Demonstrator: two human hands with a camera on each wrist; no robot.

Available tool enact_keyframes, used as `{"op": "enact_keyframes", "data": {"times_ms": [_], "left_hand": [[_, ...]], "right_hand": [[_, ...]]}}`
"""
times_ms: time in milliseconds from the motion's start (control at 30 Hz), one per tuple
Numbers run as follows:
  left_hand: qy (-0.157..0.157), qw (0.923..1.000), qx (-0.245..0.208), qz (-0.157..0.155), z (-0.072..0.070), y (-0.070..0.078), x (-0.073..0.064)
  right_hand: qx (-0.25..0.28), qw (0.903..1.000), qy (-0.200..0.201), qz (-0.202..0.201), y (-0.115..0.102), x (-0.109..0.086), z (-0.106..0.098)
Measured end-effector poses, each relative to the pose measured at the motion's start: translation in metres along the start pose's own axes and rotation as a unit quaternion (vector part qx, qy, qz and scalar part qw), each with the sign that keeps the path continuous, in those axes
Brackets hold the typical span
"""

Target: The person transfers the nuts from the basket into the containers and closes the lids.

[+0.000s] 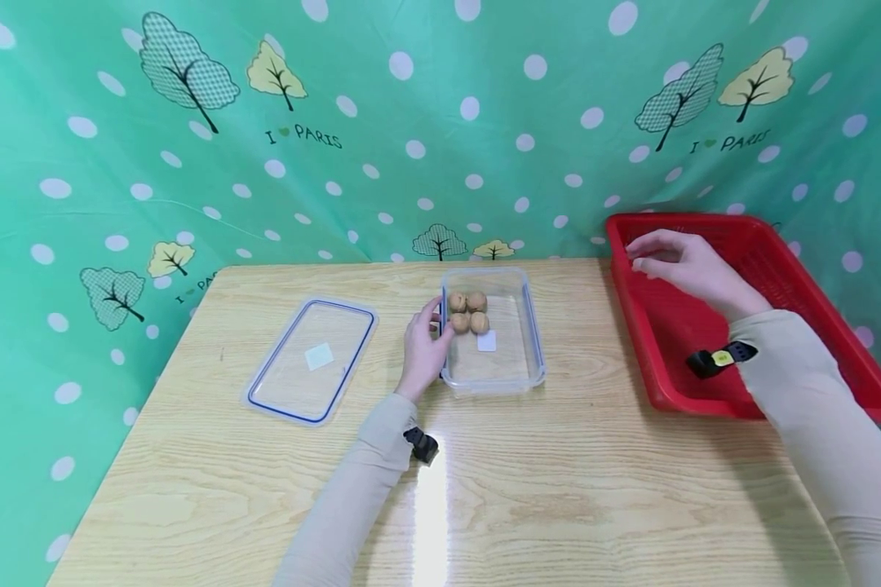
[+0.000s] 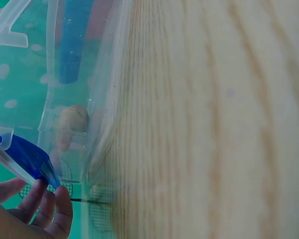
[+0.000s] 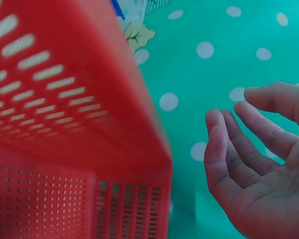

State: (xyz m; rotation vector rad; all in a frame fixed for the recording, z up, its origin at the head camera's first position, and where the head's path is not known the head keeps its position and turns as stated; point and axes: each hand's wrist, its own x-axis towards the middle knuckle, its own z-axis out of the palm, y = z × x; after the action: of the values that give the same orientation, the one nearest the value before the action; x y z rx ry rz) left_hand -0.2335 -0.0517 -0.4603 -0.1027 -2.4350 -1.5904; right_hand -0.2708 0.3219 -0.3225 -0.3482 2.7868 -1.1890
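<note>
A clear plastic food container (image 1: 514, 350) with blue-lined latches stands without its lid on the wooden table. Several walnuts (image 1: 477, 302) are grouped at its far left, beside a small white square (image 1: 487, 341). My left hand (image 1: 423, 346) holds the container's left side, and the left wrist view shows the fingers at a blue-lined latch flap (image 2: 27, 154). Over the left edge of a red plastic basket (image 1: 661, 383) hovers my right hand (image 1: 686, 265). Its fingers are loosely bent with nothing between them, as the right wrist view shows (image 3: 264, 159).
The container's clear lid (image 1: 311, 360), with a blue seal and a pale square on it, lies flat to the left. A green dotted cloth (image 1: 440, 122) hangs behind the table. The basket's raised walls stand at the right.
</note>
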Motion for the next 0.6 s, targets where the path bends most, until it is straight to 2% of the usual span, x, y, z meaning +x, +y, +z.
{"op": "enact_keyframes", "data": {"times_ms": [267,600], "left_hand": [[0.004,1.0000,0.000,0.004,0.001,-0.001,0.001],[-0.001,1.0000,-0.001,-0.008,0.001,0.000,0.001]], "right_hand": [[-0.005,0.9999,0.008,0.013,0.015,0.001,-0.004],[-0.021,0.9988,0.003,0.045,0.040,0.004,-0.008]]}}
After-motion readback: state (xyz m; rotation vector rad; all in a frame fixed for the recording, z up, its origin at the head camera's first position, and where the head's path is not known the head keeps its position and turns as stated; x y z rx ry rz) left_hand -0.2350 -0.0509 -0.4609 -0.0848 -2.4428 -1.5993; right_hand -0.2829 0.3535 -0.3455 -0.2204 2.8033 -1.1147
